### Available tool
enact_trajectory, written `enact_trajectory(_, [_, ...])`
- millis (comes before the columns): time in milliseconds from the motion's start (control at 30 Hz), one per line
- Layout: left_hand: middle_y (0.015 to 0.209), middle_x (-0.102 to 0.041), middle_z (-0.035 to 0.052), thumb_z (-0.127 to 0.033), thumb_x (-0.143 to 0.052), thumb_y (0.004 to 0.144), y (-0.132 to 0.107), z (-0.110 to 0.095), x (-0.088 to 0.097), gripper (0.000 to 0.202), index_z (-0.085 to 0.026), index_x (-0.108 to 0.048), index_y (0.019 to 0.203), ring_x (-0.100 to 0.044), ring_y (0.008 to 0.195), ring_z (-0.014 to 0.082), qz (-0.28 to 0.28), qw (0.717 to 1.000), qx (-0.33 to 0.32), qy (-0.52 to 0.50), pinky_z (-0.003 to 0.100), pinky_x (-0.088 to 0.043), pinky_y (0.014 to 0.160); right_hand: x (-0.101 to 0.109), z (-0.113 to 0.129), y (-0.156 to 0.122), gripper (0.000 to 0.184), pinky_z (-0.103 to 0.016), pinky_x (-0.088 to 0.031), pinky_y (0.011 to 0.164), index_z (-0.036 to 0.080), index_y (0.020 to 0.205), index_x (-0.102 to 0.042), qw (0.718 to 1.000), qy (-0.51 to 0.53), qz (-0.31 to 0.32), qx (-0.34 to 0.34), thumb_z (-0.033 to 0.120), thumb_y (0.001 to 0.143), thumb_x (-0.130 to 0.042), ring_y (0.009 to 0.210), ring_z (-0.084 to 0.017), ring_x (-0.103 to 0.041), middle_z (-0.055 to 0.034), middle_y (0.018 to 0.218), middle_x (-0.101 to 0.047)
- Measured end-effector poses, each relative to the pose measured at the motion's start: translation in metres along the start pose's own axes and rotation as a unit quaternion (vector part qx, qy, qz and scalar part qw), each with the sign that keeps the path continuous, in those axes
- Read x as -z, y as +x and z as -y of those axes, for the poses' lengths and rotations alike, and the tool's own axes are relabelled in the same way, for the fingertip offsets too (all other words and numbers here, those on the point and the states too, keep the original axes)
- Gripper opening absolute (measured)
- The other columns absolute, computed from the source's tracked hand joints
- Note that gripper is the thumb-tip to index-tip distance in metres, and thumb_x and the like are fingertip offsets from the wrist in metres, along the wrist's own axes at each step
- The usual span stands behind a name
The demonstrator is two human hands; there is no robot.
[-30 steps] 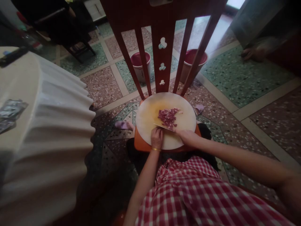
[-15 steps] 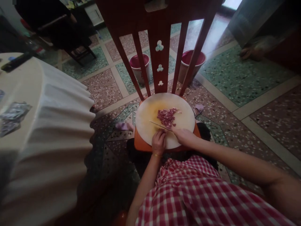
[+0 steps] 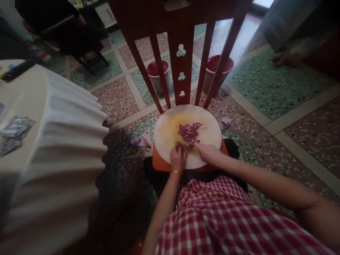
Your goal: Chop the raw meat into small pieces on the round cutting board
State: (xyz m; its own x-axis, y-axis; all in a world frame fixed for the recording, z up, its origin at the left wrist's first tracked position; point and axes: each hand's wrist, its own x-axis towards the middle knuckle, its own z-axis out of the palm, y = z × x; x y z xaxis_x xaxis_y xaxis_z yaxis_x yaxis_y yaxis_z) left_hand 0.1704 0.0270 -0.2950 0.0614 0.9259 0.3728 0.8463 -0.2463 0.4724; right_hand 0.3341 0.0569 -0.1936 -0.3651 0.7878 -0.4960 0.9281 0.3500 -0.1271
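A round white cutting board [image 3: 164, 148] with a yellowish stain lies on the seat of a wooden chair [image 3: 156, 163]. Sliced dark red meat [image 3: 190, 131] is heaped near its middle. My right hand [image 3: 208, 152] is closed round the handle of a knife [image 3: 180, 139], whose thin blade points left, just in front of the meat. Close to the near side of the blade, my left hand [image 3: 177, 157] rests on the board with its fingers curled down. Whatever lies under those fingertips is hidden.
Behind the slatted chair back [image 3: 181, 63] stand two bins with red insides, one left [image 3: 158, 79] and one right [image 3: 219, 69]. To the left is a table with a pale cloth [image 3: 66, 141], bearing silvery packets [image 3: 16, 129]. A person sits on a dark chair [image 3: 71, 39] at the upper left.
My left hand has drawn back slightly from the blade, its fingers shifting a little left. The knife stays nearly where it was, and the view has shifted slightly.
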Motion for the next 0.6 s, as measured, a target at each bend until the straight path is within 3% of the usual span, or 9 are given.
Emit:
enact_trajectory(67, [0.108,-0.051,0.015,-0.025,-0.051,0.082,-0.003,0.001,0.0,0.029,-0.012,-0.055,0.109,-0.047,0.099,0.0226,-0.018,1.0,-0.015,-0.02,0.037,-0.044,0.083,-0.002,0.003,-0.001,0.046,-0.02,-0.04,0.074,0.02,0.127,-0.029,1.0,-0.006,0.001,0.014,0.016,0.082,-0.025,0.089,-0.014,-0.057,-0.0087,0.099,-0.057])
enact_trajectory(233, [0.101,-0.057,0.0145,-0.011,-0.045,0.083,-0.005,0.005,-0.003,0.027,-0.011,-0.056,0.108,-0.049,0.1,0.0206,-0.052,0.996,-0.054,-0.056,0.035,-0.045,0.085,-0.011,0.007,-0.007,0.043,-0.023,-0.041,0.073,0.021,0.126,-0.031,0.999,-0.022,0.004,0.047,0.02,0.085,-0.022,0.088,-0.015,-0.057,-0.0081,0.094,-0.057])
enact_trajectory(467, [0.105,-0.057,0.0136,-0.013,-0.047,0.083,-0.004,0.009,-0.011,0.032,-0.013,-0.054,0.114,-0.046,0.11,0.0232,-0.038,0.996,-0.05,-0.056,0.039,-0.044,0.091,-0.012,0.022,0.005,0.038,-0.022,-0.044,0.071,0.019,0.119,-0.036,0.998,-0.037,0.041,0.022,0.022,0.087,-0.016,0.086,-0.014,-0.057,-0.0098,0.095,-0.054])
enact_trajectory(600, [0.093,-0.059,0.0139,-0.019,-0.049,0.083,-0.004,0.012,-0.012,0.023,-0.011,-0.06,0.101,-0.052,0.093,0.0237,-0.041,0.998,-0.042,-0.038,0.038,-0.048,0.079,-0.001,0.045,0.027,0.038,-0.023,-0.045,0.072,0.018,0.117,-0.036,0.998,-0.032,0.05,0.016,0.023,0.087,-0.012,0.088,-0.015,-0.057,-0.0116,0.1,-0.052])
